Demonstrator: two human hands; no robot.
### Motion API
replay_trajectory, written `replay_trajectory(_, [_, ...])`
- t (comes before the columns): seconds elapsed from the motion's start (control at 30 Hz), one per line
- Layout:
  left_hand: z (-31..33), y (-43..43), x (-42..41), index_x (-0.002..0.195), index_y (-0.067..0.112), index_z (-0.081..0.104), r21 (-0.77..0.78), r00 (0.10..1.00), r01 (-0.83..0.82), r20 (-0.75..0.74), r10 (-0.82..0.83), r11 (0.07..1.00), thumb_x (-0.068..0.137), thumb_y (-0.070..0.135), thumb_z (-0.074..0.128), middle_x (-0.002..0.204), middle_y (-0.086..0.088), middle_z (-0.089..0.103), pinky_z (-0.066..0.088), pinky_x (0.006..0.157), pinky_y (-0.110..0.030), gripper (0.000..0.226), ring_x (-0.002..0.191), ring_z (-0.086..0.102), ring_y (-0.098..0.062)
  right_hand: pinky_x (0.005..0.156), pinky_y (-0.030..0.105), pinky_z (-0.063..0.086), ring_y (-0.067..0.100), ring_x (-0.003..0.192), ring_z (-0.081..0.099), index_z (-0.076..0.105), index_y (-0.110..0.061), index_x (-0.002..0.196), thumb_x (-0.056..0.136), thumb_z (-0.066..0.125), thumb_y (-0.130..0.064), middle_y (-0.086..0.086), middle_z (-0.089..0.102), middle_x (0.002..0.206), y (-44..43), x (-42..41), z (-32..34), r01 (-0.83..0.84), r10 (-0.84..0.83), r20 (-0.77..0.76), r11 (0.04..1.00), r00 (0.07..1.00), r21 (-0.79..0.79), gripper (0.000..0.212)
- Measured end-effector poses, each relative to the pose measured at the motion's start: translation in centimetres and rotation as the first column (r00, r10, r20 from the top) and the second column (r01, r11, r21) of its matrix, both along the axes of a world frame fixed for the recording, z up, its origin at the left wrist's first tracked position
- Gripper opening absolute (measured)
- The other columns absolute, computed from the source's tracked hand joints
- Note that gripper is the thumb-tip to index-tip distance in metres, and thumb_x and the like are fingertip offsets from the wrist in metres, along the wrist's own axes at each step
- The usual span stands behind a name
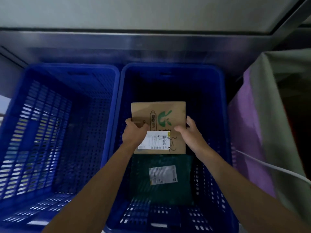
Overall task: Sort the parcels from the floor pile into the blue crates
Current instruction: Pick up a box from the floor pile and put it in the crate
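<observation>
Both my hands reach down into the right blue crate (220, 105). Between them is a flat brown cardboard parcel (168, 115) with a green logo and a white shipping label. My left hand (134, 133) grips its left edge, thumb on top. My right hand (191, 133) holds its right edge, fingers curled over the side. Under and in front of it a dark green parcel (151, 182) with a white label lies on the crate's bottom. The left blue crate (70, 71) stands beside it, with nothing visible inside.
A metal wall or shelf front (151, 47) runs behind both crates. At the right stands a fabric bin (252, 132) with purple and grey cloth sides. A white cord (269, 165) crosses in front of it.
</observation>
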State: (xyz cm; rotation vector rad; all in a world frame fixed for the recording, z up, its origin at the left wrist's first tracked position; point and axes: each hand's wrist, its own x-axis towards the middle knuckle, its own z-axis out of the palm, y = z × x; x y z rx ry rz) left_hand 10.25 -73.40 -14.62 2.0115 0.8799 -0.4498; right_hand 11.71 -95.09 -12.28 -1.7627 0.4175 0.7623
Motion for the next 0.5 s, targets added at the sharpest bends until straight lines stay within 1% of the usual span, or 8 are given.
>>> replay_trajectory(0.1, [-3.3,0.4,0.9,0.149,0.012,0.025,0.040,0.998,0.055,-0.032,-0.053,0.998,0.089,0.042,0.060,0.130,-0.012,0.057,0.051,0.097,-0.047,0.076,0.113,0.058,-0.034,0.076,0.025,0.050,0.003,0.093,0.064,0.047,-0.043,0.117,0.098,0.060,-0.026,-0.013,0.065,0.112,0.9,0.7,-3.4,0.022,-0.021,-0.024,1.000,0.999,0.018,0.029])
replay_trajectory(0.17, [-5.2,0.4,1.6,0.152,0.010,0.020,0.059,0.995,0.070,-0.075,-0.066,0.996,0.090,0.044,0.058,0.138,-0.018,0.050,0.046,0.103,-0.049,0.081,0.122,0.053,-0.038,0.071,0.023,0.046,0.001,0.091,0.061,0.045,-0.038,0.122,0.099,0.059,-0.025,-0.014,0.063,0.113,1.4,0.9,-5.5,0.047,-0.046,-0.054,0.999,0.997,0.013,0.029])
replay_trajectory(0.2, [-6.0,0.3,2.0,0.154,0.010,0.016,0.060,0.992,0.073,-0.106,-0.066,0.996,0.090,0.048,0.057,0.142,-0.019,0.046,0.043,0.106,-0.050,0.085,0.126,0.049,-0.040,0.071,0.024,0.047,0.003,0.092,0.062,0.046,-0.036,0.127,0.100,0.058,-0.026,-0.011,0.064,0.115,1.5,0.8,-6.6,0.052,-0.051,-0.072,0.999,0.996,0.009,0.031])
replay_trajectory(0.27, [-7.3,0.2,2.5,0.159,0.011,0.005,0.069,0.982,0.099,-0.168,-0.086,0.993,0.094,0.052,0.054,0.151,-0.023,0.036,0.037,0.112,-0.053,0.091,0.135,0.041,-0.042,0.073,0.028,0.049,0.009,0.096,0.065,0.047,-0.033,0.132,0.099,0.059,-0.029,-0.008,0.066,0.117,1.7,0.7,-7.8,0.048,-0.048,-0.097,0.999,0.994,-0.006,0.035])
replay_trajectory(0.33, [-9.4,0.4,2.8,0.160,0.013,-0.009,0.073,0.966,0.153,-0.221,-0.134,0.986,0.097,0.049,0.055,0.158,-0.024,0.027,0.032,0.117,-0.051,0.097,0.141,0.034,-0.042,0.075,0.030,0.050,0.013,0.102,0.065,0.045,-0.034,0.134,0.098,0.060,-0.032,-0.007,0.065,0.119,2.2,0.9,-9.9,0.054,-0.055,-0.123,0.998,0.991,-0.011,0.039])
replay_trajectory(0.37, [-9.8,0.5,2.7,0.160,0.014,-0.014,0.060,0.954,0.187,-0.250,-0.167,0.980,0.096,0.046,0.059,0.159,-0.024,0.025,0.032,0.117,-0.050,0.102,0.142,0.033,-0.042,0.082,0.032,0.050,0.015,0.108,0.063,0.044,-0.034,0.138,0.098,0.061,-0.035,-0.007,0.063,0.125,2.3,0.9,-10.2,0.039,-0.041,-0.144,0.999,0.989,-0.017,0.044])
replay_trajectory(0.43, [-10.8,0.6,2.1,0.158,0.015,-0.020,0.030,0.918,0.264,-0.314,-0.242,0.964,0.092,0.040,0.069,0.160,-0.026,0.020,0.034,0.117,-0.047,0.114,0.142,0.034,-0.042,0.100,0.036,0.046,0.016,0.121,0.056,0.038,-0.033,0.147,0.095,0.063,-0.040,-0.009,0.055,0.135,2.7,0.9,-11.1,-0.014,0.010,-0.177,1.000,0.984,-0.021,0.058])
replay_trajectory(0.5, [-11.7,0.3,1.2,0.156,0.016,-0.025,0.046,0.896,0.317,-0.342,-0.283,0.947,0.089,0.036,0.075,0.161,-0.026,0.013,0.035,0.116,-0.045,0.122,0.142,0.034,-0.042,0.109,0.042,0.044,0.016,0.126,0.053,0.036,-0.037,0.150,0.088,0.068,-0.047,-0.012,0.052,0.142,2.9,0.7,-12.1,-0.058,0.051,-0.185,0.998,0.981,-0.035,0.070])
